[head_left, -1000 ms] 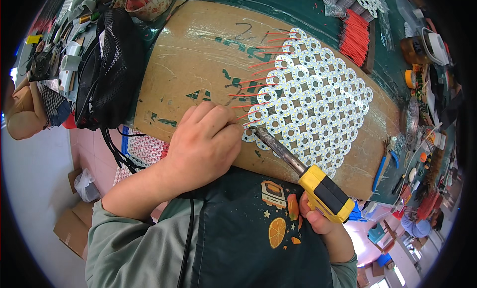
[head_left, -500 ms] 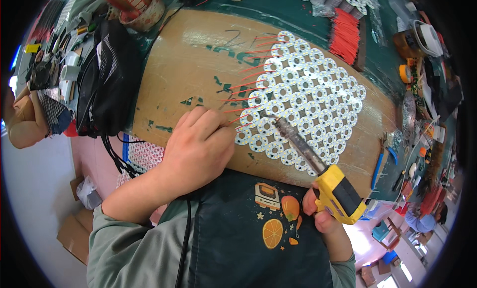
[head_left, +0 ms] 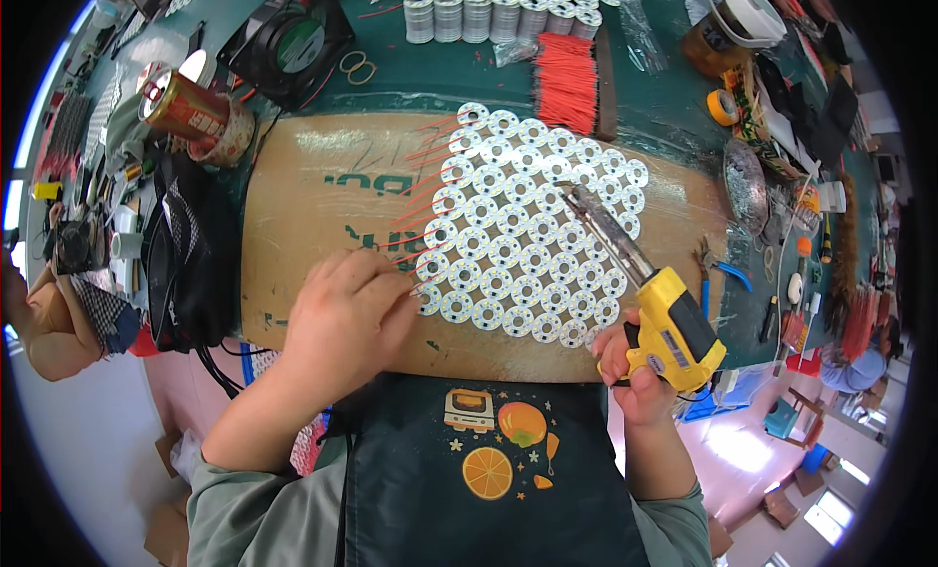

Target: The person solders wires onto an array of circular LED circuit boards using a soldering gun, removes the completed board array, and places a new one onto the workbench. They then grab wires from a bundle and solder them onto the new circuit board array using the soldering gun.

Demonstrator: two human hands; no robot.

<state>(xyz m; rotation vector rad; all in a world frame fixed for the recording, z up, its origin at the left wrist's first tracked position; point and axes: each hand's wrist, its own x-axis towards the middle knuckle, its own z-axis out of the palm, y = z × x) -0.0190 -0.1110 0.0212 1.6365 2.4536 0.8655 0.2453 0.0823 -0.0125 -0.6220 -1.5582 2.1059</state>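
A sheet of white ring-shaped LED boards (head_left: 534, 259) lies on a brown cardboard panel (head_left: 293, 191). Thin red wires (head_left: 415, 188) stick out leftward from its left-hand column. At the near left corner of the sheet, my left hand (head_left: 347, 318) is closed, thumb and fingers pinched on what looks like one red wire, mostly hidden by the fingers. My right hand (head_left: 635, 376) grips a yellow-and-black soldering gun (head_left: 679, 332) beside the sheet's near right corner. Its dark metal tip points up and left over the middle of the rings, seemingly above them.
A bundle of red wires (head_left: 567, 83) and stacked LED rings (head_left: 474, 21) stand beyond the panel. Blue-handled pliers (head_left: 718, 274) lie at right. A can (head_left: 186, 108), a fan (head_left: 288, 44) and a black bag (head_left: 191, 254) are at left. Other people show at both sides.
The whole view has shifted, bringing more of the far table into sight. The soldering gun's tip has moved away from my left hand, toward the sheet's middle. My left hand stays by the near left corner.
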